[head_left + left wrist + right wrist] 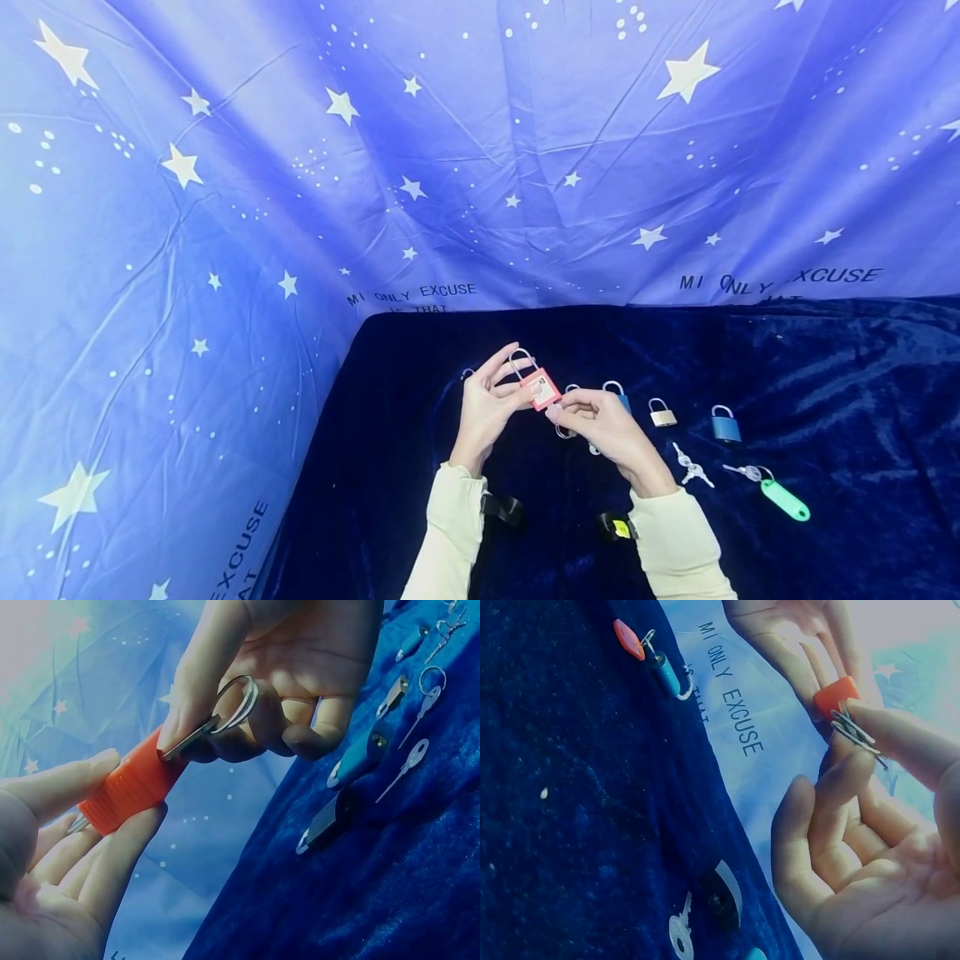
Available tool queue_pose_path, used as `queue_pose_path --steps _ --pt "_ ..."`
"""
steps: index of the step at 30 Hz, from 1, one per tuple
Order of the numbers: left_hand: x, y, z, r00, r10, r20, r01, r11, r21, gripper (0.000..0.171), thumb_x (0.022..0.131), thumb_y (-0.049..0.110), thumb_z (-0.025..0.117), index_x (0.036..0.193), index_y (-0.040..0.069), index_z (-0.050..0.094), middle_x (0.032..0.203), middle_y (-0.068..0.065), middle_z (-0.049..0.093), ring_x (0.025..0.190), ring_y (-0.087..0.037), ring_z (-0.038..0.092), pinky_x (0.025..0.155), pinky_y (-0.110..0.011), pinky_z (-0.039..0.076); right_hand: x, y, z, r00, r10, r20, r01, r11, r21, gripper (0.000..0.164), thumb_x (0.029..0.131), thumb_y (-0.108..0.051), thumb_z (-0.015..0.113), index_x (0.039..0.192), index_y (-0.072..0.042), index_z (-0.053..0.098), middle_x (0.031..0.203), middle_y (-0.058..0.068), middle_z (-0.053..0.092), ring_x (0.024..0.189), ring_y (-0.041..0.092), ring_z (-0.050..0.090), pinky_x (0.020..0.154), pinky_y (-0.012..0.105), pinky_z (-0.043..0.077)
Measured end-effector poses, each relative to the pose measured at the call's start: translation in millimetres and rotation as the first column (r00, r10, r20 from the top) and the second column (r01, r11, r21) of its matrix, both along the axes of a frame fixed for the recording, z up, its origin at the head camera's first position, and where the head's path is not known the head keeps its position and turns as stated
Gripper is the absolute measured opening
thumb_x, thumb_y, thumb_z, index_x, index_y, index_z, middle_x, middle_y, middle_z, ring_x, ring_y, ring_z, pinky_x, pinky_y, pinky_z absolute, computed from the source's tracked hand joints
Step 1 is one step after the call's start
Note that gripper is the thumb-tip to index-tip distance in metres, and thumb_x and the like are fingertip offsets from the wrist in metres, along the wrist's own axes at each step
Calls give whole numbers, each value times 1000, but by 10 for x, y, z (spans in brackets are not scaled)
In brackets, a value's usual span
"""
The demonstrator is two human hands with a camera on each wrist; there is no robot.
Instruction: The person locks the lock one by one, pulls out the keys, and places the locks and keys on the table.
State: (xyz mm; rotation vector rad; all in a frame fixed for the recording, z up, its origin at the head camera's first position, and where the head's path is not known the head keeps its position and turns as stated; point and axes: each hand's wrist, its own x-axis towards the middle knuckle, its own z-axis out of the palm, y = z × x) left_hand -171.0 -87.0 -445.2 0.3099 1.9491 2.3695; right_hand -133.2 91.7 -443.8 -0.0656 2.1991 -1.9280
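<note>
Up in the air over the dark blue cloth, my left hand [482,414] holds a red padlock [542,389] by its body, between thumb and fingers. Its metal shackle points up and away, and a pale label faces the head camera. My right hand [606,423] pinches a key [193,741] between thumb and forefinger. The key's far end meets the bottom of the red body in the left wrist view. A metal key ring [241,709] hangs from that key, beside the curled fingers of the right hand.
On the velvet cloth [390,500] to the right lie a brass padlock [663,417], a blue padlock [725,427], loose keys [693,468] and a green key tag [785,500]. The right hand partly covers another blue padlock [624,402]. A starred curtain [525,167] rises behind.
</note>
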Motion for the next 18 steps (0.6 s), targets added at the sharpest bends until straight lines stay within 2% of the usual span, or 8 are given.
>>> queue_pose_path --steps 8,13,15,18 --pt "-10 23 6 998 55 26 -56 998 42 63 70 5 74 128 19 52 112 -16 62 84 -29 65 69 -44 51 11 -6 54 999 -39 -27 40 998 44 36 76 -36 71 91 -5 63 74 11 60 60 21 50 43 27 35" --pt "-11 45 -2 995 91 48 -94 992 82 65 70 3 74 129 16 51 110 -17 62 81 -28 66 68 -45 51 19 18 72 997 -30 -67 34 997 71 33 76 -35 71 87 -5 62 72 11 59 59 18 49 46 27 37" --pt "-36 23 2 987 144 67 -152 980 126 65 69 2 74 129 14 50 109 -18 62 81 -27 66 68 -44 51 29 53 80 997 -17 -80 24 996 85 32 77 -34 71 85 -5 61 72 12 59 59 16 50 49 27 39" --pt "-87 -100 20 965 237 111 -255 949 187 65 70 2 73 129 14 50 110 -19 61 80 -24 66 70 -42 51 45 125 88 997 -2 -75 10 995 103 31 76 -33 71 83 -5 61 74 14 60 61 20 53 52 28 42"
